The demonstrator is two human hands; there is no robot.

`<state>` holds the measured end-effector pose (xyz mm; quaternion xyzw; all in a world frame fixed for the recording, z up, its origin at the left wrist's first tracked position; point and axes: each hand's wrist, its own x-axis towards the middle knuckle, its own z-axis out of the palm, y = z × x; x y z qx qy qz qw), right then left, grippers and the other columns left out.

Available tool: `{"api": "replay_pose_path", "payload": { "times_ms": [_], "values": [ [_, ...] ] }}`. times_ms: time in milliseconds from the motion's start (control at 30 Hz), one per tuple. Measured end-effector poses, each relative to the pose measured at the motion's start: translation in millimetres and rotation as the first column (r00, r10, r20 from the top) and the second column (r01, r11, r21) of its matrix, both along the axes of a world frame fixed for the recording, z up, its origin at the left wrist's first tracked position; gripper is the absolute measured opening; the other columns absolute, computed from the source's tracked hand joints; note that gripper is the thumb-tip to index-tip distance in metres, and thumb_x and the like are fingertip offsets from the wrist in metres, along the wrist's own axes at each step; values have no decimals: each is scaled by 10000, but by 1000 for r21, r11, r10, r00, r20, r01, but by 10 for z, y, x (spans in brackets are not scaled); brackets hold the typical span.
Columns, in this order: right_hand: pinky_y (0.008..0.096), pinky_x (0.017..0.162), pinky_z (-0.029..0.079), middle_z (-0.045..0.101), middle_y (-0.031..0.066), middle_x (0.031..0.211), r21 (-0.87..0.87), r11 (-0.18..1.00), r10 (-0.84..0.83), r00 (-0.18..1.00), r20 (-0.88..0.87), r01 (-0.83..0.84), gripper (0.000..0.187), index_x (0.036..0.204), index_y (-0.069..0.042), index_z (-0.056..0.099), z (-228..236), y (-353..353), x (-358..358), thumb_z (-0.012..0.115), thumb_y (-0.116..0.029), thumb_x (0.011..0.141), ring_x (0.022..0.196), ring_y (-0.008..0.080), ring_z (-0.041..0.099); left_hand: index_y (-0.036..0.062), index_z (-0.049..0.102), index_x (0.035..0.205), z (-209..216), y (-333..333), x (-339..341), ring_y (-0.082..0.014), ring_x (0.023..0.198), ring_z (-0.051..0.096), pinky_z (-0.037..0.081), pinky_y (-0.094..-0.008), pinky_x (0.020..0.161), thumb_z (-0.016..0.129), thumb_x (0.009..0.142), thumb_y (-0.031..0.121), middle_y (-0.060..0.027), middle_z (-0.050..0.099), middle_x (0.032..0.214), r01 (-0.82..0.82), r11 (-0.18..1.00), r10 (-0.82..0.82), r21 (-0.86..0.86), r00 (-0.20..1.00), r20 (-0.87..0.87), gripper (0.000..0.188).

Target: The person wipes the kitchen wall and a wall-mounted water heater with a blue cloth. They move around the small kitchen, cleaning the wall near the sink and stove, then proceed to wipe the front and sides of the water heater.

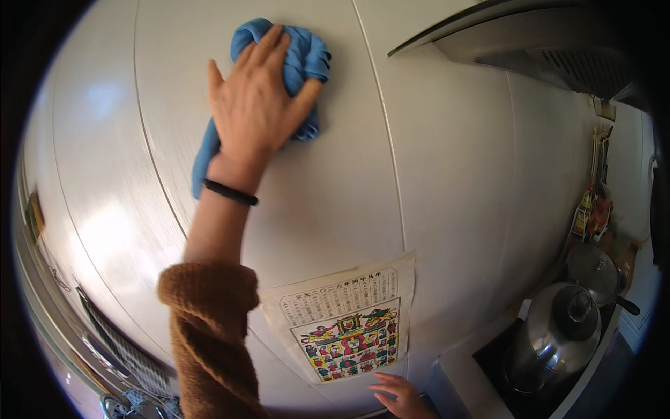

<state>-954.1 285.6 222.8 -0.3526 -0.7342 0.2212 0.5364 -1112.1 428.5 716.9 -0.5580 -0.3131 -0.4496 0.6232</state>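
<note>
Pressed against the pale wall panel (314, 202) is a bunched blue cloth (307, 59). My left hand (255, 108) holds it there from above, the fingers spread over the folds and the thumb on its right side. One end of the cloth trails down behind my wrist, which wears a black band. Low in the view, my right hand (399, 397) is partly cut off; its fingers are apart with nothing in them. Just above that hand hangs a paper calendar sheet (349, 321) with a colourful printed picture, fixed to the wall.
A range hood (530, 49) juts out at the upper right. Below it, a lidded steel pot (558, 335) stands on a dark stove, with a pan lid (592, 269) behind. Utensils (597, 164) hang at the far right. A wire rack (139, 401) lies at the lower left.
</note>
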Motion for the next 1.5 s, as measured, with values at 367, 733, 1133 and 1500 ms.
{"api": "replay_pose_path", "payload": {
  "times_ms": [367,733,1133,1500],
  "values": [
    [391,886,507,629,144,1194,-47,999,10,997,76,-7,186,1013,-66,711,23,-167,108,691,-105,832,1031,316,622,28,600,1197,-615,-151,252,-221,1071,538,484,-347,778,688,708,358,-50,519,1294,-16,955,-67,-295,961,-268,597],
    [376,885,512,625,135,1195,-80,996,36,999,38,-32,204,1021,-72,712,-43,-234,119,693,-91,819,1030,302,622,16,594,1192,-721,-169,295,-297,1028,545,530,-396,786,717,716,268,-95,507,1195,165,922,-207,-350,975,-84,552],
    [393,920,492,626,152,1196,-229,969,110,991,78,-90,197,1029,-62,706,-121,-246,-8,672,-101,839,1064,328,608,-16,577,1183,-628,-161,403,-292,1026,535,519,-380,800,701,704,275,-104,499,1154,185,917,-212,-354,976,-39,574],
    [392,982,455,627,127,1215,-287,949,173,978,120,-132,211,1055,-79,696,-238,-326,7,671,-121,850,1147,315,570,14,498,1336,-287,-177,81,-244,1253,496,324,-522,1090,707,753,301,-108,416,1463,49,963,-113,-263,966,-233,683]
  ]
}}
